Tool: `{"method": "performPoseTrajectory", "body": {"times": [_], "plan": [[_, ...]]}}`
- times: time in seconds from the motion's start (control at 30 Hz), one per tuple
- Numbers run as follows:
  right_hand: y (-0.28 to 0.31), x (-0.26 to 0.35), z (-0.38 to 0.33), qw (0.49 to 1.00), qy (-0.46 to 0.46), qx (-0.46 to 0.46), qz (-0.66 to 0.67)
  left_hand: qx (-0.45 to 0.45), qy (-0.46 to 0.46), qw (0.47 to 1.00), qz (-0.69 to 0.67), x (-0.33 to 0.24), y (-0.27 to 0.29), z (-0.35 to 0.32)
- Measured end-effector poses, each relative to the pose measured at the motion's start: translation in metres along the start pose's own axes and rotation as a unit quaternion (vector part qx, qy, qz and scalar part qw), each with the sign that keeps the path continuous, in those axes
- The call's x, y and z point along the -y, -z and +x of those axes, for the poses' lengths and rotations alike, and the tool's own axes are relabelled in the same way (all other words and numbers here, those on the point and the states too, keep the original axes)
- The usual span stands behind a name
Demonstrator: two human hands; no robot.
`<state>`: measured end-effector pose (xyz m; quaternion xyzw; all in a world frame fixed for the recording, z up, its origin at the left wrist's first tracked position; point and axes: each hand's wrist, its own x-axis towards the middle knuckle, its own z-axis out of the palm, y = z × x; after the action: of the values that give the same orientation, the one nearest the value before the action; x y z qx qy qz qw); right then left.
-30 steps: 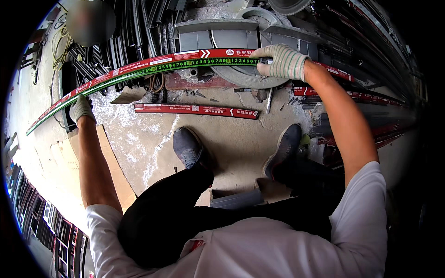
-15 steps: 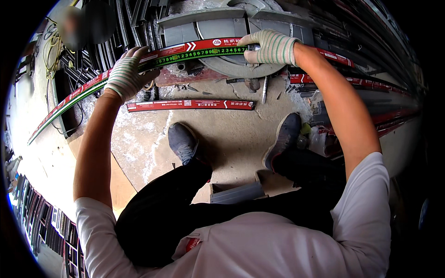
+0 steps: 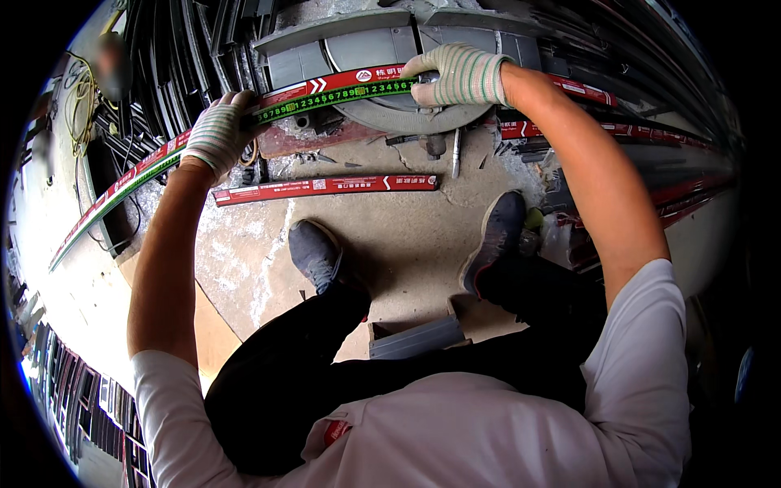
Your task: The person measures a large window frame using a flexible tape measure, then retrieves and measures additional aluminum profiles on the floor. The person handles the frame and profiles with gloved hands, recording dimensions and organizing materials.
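Observation:
A long red and green strip [image 3: 325,88] with printed markings lies across a grey saw table [image 3: 358,49] and runs off to the far left. My left hand [image 3: 218,132], in a striped knit glove, grips the strip left of the table. My right hand [image 3: 457,75], gloved the same way, presses on the strip over the round grey plate [image 3: 407,118] of the table. I sit low, with both shoes [image 3: 317,254] on the concrete floor below the strip.
A shorter red strip [image 3: 325,188] lies on the floor in front of the table. More red strips [image 3: 586,130] stack at the right. Dark metal profiles [image 3: 187,49] lean at the upper left, near a coiled cable [image 3: 81,98]. A screwdriver-like tool [image 3: 456,163] lies nearby.
My left hand has slid along the strip from its far left end to a spot close to the saw table. My right hand has stayed on the strip over the plate.

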<state>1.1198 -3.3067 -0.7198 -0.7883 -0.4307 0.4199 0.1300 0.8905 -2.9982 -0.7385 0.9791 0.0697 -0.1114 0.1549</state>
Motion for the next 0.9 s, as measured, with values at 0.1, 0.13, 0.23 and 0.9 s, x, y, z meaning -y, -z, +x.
{"method": "performPoseTrajectory", "body": {"times": [0.1,0.13,0.23,0.9], "plan": [[-0.002,-0.007,0.000,0.999,0.006,0.013,0.036,0.011,-0.005,1.000,0.023,0.001,-0.006,0.004],[-0.004,-0.005,0.001,0.999,0.009,0.015,0.026,0.002,-0.009,0.999,0.044,0.003,-0.007,-0.001],[0.006,0.011,-0.003,0.998,-0.024,0.049,0.018,-0.002,0.011,0.998,0.058,0.007,-0.014,-0.005],[0.001,-0.026,-0.027,0.990,-0.091,-0.086,-0.059,-0.076,-0.022,0.994,0.079,0.007,-0.025,-0.012]]}}
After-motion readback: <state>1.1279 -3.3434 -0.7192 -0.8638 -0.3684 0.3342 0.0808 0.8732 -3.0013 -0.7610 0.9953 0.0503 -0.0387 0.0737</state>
